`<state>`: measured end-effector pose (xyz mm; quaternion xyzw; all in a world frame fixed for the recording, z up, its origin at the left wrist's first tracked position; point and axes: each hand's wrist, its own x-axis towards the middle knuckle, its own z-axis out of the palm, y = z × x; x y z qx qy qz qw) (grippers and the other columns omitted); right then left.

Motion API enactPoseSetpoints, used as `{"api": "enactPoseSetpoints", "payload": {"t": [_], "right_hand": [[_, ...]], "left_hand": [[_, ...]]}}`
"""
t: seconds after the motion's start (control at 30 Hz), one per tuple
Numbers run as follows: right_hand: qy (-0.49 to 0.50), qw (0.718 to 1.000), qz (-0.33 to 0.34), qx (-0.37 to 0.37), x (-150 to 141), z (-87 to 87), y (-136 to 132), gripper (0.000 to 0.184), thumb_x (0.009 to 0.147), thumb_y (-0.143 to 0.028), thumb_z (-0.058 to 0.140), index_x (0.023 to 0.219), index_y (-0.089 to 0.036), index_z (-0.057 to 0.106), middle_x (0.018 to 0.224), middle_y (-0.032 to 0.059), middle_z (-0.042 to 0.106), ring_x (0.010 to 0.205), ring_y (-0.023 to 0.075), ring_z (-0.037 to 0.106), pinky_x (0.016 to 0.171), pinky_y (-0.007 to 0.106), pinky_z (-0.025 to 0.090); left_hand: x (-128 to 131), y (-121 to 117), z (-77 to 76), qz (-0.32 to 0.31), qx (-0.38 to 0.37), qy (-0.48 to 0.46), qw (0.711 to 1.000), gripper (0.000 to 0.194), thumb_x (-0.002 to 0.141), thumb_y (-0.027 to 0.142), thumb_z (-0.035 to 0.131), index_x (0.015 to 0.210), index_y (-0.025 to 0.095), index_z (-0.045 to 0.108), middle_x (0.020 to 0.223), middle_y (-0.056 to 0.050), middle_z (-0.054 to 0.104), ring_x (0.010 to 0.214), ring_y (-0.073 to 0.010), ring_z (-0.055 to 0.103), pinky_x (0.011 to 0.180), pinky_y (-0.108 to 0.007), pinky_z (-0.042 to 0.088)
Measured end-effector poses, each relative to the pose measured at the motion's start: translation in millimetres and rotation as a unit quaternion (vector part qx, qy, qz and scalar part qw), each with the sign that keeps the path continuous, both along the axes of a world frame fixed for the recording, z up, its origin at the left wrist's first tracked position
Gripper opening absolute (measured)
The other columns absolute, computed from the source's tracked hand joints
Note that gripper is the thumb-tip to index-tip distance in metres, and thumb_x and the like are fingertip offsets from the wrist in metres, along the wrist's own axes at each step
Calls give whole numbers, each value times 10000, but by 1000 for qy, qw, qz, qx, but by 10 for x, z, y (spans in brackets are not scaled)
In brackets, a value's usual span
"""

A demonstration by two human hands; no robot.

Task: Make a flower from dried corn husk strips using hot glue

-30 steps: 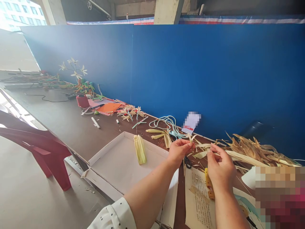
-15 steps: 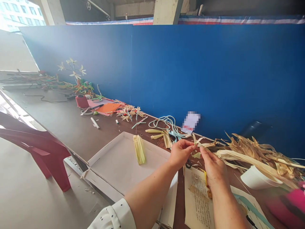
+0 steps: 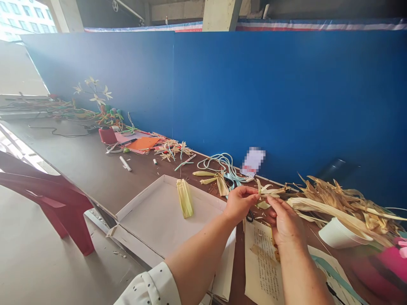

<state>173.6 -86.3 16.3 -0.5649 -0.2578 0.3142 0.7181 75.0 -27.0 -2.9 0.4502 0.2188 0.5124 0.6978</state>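
Observation:
My left hand [image 3: 239,203] pinches a small pale straw flower [image 3: 265,189] by its base, just above the brown table [image 3: 85,165]. My right hand [image 3: 285,221] is closed too, its fingertips on the same straw piece from the right. Both hands hover over a printed paper sheet [image 3: 263,271]. Black scissors [image 3: 249,216] lie partly hidden under my left hand. A heap of dried husk strips [image 3: 343,203] lies to the right of my hands.
A shallow white cardboard box [image 3: 152,220] holds a folded yellow husk bundle [image 3: 185,198]. Light blue cords [image 3: 221,163], a white cup [image 3: 338,233], a dark red pot [image 3: 107,135] with straw flowers, coloured papers and a blue partition [image 3: 254,93] line the back. A red chair [image 3: 47,199] stands left.
My right hand has moved left from the husk heap to meet the left hand at the straw flower. The view shifted slightly.

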Motion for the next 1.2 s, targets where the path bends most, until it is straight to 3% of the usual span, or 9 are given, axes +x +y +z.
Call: {"api": "enactPoseSetpoints", "payload": {"t": [0.13,0.3,0.43,1.2], "right_hand": [[-56,998,-20,9,-2,-31,-4,354,547,-398,802,784,-165,683,638,-29,550,487,62,352,398,201,257],[-162,985,-54,-11,53,-130,11,414,619,-507,752,856,-172,695,523,-44,488,463,85,376,430,226,291],[-208,976,-61,-21,87,-167,15,461,634,-561,724,875,-168,702,515,-28,517,462,108,418,444,246,319],[-166,986,-12,-10,90,-123,-22,398,657,-524,732,858,-185,674,548,-33,504,481,90,399,431,214,290]], "left_hand": [[-41,-7,40,6,-17,33,999,326,566,385,779,708,118,657,599,6,568,556,-66,451,563,-220,341],[-38,-6,34,2,-15,43,999,355,547,393,790,730,113,672,644,-4,599,582,-70,467,568,-219,344],[-22,-5,17,4,-12,42,999,379,526,411,806,724,119,665,647,0,600,586,-71,476,570,-217,351],[-3,2,-19,-32,-22,3,999,562,464,447,855,866,127,625,688,-15,631,637,-95,568,654,-234,424]]}}
